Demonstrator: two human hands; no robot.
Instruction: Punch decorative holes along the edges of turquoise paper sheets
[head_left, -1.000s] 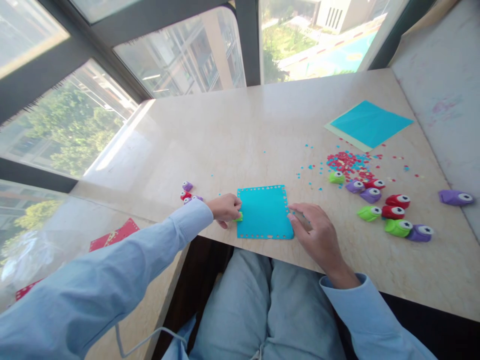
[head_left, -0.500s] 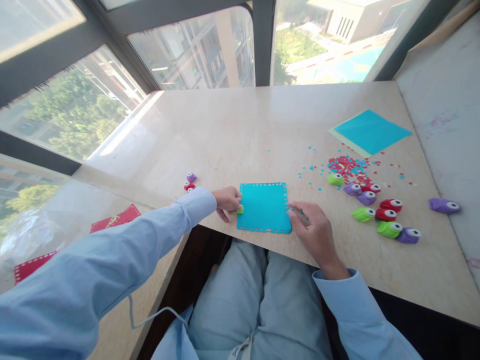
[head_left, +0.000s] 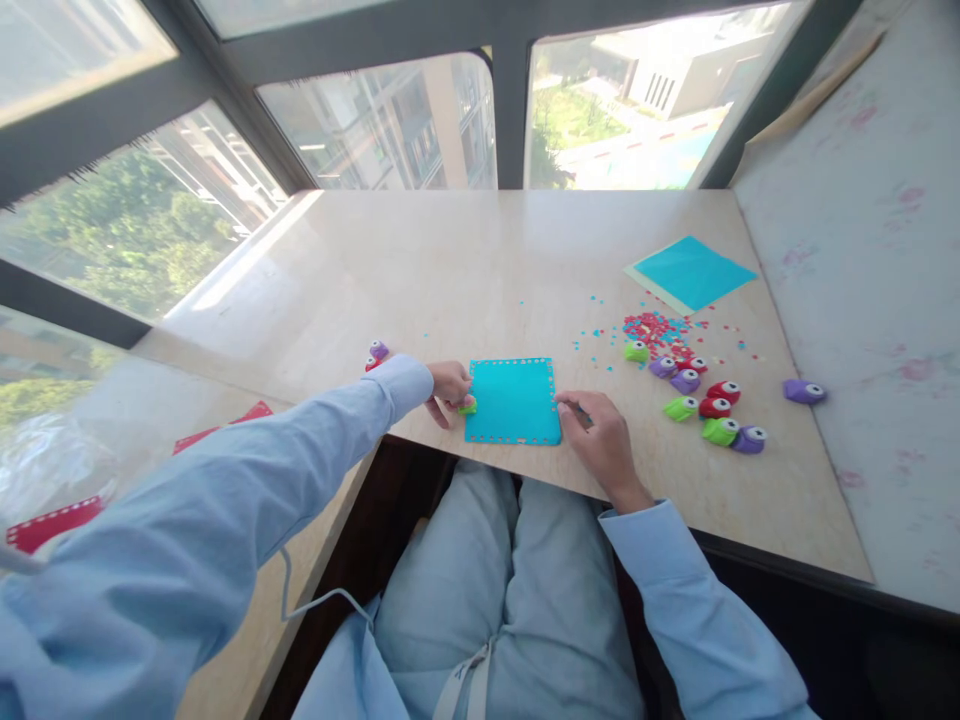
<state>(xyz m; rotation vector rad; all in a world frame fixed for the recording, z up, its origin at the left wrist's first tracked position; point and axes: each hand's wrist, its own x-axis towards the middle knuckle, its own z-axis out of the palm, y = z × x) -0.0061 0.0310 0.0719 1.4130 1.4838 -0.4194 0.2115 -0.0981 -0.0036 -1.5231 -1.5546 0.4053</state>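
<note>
A blue sheet of paper (head_left: 512,402) lies near the table's front edge, with small holes punched along its top, right and bottom edges. At its left edge my left hand (head_left: 448,390) is closed on a green craft punch (head_left: 469,406), which sits over the paper's border and is mostly hidden by the fingers. My right hand (head_left: 600,435) pinches the paper's right edge between thumb and fingers.
Several red, green and purple punches (head_left: 716,407) stand at the right, below a heap of paper confetti (head_left: 654,330). Behind lie blue and pale sheets (head_left: 697,272). Two more punches (head_left: 377,350) are left of centre; red punched paper (head_left: 56,523) lies far left.
The camera view has shifted, so the table's contents appear farther left. Both hands keep their places at the blue paper, the left one still on the green punch.
</note>
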